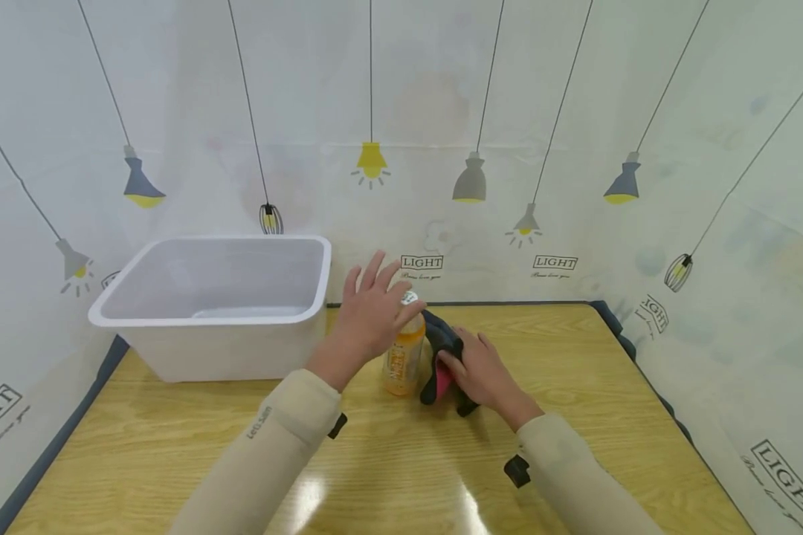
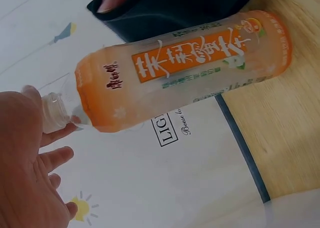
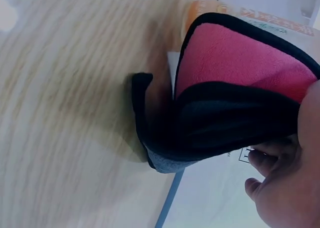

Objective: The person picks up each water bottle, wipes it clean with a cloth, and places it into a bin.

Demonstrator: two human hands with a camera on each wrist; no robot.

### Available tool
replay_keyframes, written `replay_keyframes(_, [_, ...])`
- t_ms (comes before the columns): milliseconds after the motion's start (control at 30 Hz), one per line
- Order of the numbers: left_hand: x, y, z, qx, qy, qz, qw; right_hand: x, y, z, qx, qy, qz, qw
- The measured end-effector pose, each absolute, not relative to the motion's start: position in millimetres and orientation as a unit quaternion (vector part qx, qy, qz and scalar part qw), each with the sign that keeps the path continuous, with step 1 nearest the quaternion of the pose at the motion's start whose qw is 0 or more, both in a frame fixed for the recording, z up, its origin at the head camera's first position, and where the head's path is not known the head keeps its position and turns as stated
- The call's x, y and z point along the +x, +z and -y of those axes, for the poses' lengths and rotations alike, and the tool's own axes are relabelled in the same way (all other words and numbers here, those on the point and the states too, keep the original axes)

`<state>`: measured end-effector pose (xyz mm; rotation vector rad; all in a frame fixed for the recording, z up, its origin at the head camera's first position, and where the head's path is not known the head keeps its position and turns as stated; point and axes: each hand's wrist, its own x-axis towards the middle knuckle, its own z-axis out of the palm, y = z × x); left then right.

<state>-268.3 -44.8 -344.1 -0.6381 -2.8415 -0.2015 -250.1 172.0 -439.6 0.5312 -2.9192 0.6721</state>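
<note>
An orange drink bottle (image 1: pixel 402 362) with a clear cap stands upright on the wooden table (image 1: pixel 388 468). My left hand (image 1: pixel 373 316) hovers at its top with fingers spread; in the left wrist view the left hand (image 2: pixel 27 173) has its thumb beside the cap of the bottle (image 2: pixel 175 73). Just right of the bottle, my right hand (image 1: pixel 485 371) grips a dark fabric pouch (image 1: pixel 439 339) with a pink lining. In the right wrist view the pouch (image 3: pixel 235 118) gapes open at the right hand (image 3: pixel 292 188), its lower edge on the table.
A white plastic bin (image 1: pixel 207 318) sits at the back left of the table, close to the bottle. A lamp-print backdrop (image 1: pixel 575 186) walls in the back and both sides. Bare wood lies in front of the hands.
</note>
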Motion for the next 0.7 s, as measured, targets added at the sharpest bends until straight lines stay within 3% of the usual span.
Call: replay_keyframes(700, [-269.1, -363.1, 42.4, -0.236, -0.042, 0.959, 0.155, -244.7, -391.3, -132.7, 0.189, 0.229, 0.947, 0.125])
